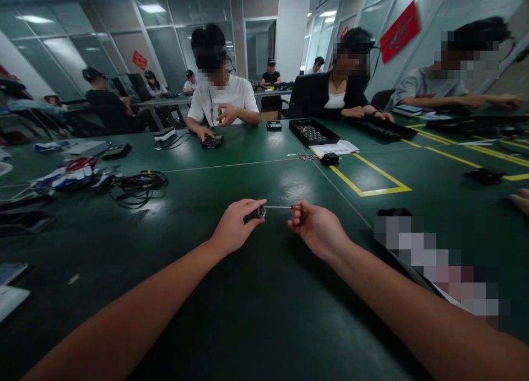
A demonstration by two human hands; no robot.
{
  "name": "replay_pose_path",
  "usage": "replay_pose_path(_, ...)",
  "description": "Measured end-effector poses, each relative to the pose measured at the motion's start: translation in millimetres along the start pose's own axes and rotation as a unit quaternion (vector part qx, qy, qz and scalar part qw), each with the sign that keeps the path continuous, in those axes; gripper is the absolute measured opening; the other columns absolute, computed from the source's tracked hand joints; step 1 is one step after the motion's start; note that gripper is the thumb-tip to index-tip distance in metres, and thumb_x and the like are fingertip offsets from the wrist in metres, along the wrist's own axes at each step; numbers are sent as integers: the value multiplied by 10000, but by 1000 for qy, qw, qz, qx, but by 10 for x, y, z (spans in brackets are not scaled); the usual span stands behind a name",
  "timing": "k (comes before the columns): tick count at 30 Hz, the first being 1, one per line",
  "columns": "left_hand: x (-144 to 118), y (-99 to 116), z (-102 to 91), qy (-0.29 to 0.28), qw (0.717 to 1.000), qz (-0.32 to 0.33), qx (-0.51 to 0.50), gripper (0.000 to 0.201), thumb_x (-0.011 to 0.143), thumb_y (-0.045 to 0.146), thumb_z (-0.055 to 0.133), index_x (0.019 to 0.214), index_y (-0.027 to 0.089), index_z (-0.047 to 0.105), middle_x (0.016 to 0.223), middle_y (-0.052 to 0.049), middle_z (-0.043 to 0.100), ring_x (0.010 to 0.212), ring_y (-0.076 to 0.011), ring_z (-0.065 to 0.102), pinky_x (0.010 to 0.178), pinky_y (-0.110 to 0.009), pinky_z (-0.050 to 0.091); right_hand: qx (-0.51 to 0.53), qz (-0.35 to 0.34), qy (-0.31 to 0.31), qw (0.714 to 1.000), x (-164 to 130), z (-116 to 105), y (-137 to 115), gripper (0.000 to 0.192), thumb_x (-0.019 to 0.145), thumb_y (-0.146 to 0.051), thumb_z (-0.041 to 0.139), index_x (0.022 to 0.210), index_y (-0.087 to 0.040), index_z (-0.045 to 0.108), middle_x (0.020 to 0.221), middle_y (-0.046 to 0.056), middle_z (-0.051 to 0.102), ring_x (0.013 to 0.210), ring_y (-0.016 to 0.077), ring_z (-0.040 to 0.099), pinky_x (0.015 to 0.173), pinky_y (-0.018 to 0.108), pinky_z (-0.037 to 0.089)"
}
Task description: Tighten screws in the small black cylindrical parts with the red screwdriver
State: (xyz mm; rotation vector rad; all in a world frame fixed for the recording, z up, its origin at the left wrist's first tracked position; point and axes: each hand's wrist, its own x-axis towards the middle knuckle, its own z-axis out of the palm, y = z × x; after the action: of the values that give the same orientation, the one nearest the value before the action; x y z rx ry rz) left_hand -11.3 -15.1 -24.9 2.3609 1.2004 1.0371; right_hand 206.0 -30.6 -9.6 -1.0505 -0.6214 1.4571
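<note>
So the little metal ring (262, 211) is pinched between thumb and fingers of the left hand (235, 227), held just above the green table (231, 315), roughly in the middle between both arms. A thin screwdriver (283, 207) with a reddish handle is pinched in the right hand (316, 229), and its shaft tip meets the ring. Can't tell if the tip actually sits inside it, too small to see.

No writing readable on either of those. The white sheet (334, 147) beyond the ring has print on it, but it's way too blurry. Two red signs hang on the walls, lettering not legible either.

Past the ring, a yellow tape rectangle (372, 177) is marked on the table, with a small black box (329, 159) at its far corner, beside the sheet. Behind that sits a black parts tray (313, 131). Left of the ring, well apart, a tangle of black cables (138, 187) and a pile of red and white bits (70, 174). Nothing lies between the hands and the camera.

Three people sit across the table: one in a white T-shirt (225, 97), one in a black jacket (314, 94), one in a grey shirt (417, 83). More people farther back, too blurry to count.
</note>
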Motion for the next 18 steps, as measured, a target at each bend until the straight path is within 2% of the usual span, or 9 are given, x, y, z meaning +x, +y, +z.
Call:
replay_pose_path(1, 6, -14, -3, -8, 1000, -9, -3, 454, 901, 182, 733, 1344, 249, 658, 1270, -70, 714, 1185, -243, 648, 1047, -471, 491, 17, 24, 4, 1000, 15, -6, -3, 185, 904, -270, 598, 730, -207, 586, 615, -26, 538, 537, 132, 496, 621, 315, 521)
replay_pose_path(3, 14, -38, -4, -13, 1000, -26, -11, 449, 907, 200, 730, 1347, 246, 654, 1273, -72, 713, 1186, -243, 651, 1048, -470, 493, 18, 3, 21, 1000, 28, -13, 0, 180, 895, -262, 611, 726, -208, 583, 618, -26, 540, 545, 128, 498, 602, 296, 514)
replay_pose_path(7, 6, -40, 6, -5, 999, -36, -11, 449, 925, 245, 715, 1366, 267, 638, 1285, -72, 713, 1203, -254, 645, 1064, -491, 476, -62, -139, 31, 988, 14, -11, 27, 161, 883, -363, 660, 809, -227, 614, 707, -16, 608, 642, 148, 571, 632, 300, 536)
replay_pose_path(9, -4, -26, 12, -3, 1000, -31, -2, 450, 923, 267, 721, 1365, 271, 638, 1290, -74, 714, 1208, -262, 644, 1064, -499, 470, -114, -185, 19, 976, 4, -9, 40, 197, 887, -425, 649, 844, -236, 615, 743, -15, 623, 675, 158, 593, 659, 319, 546)
replay_pose_path(15, -20, -18, 22, 2, 1000, -15, 10, 450, 912, 290, 736, 1352, 282, 642, 1273, -69, 725, 1186, -264, 657, 1046, -486, 473, -220, -246, -3, 944, -44, 0, 32, 248, 942, -478, 575, 898, -235, 596, 755, -4, 644, 700, 176, 620, 690, 351, 525)
replay_pose_path(18, -21, -30, 32, 0, 1000, -15, 15, 449, 907, 289, 743, 1345, 279, 645, 1268, -69, 726, 1186, -265, 655, 1049, -490, 469, -243, -264, -24, 933, -93, 2, -1, 286, 978, -503, 545, 899, -235, 607, 678, -25, 607, 625, 162, 576, 627, 325, 478)
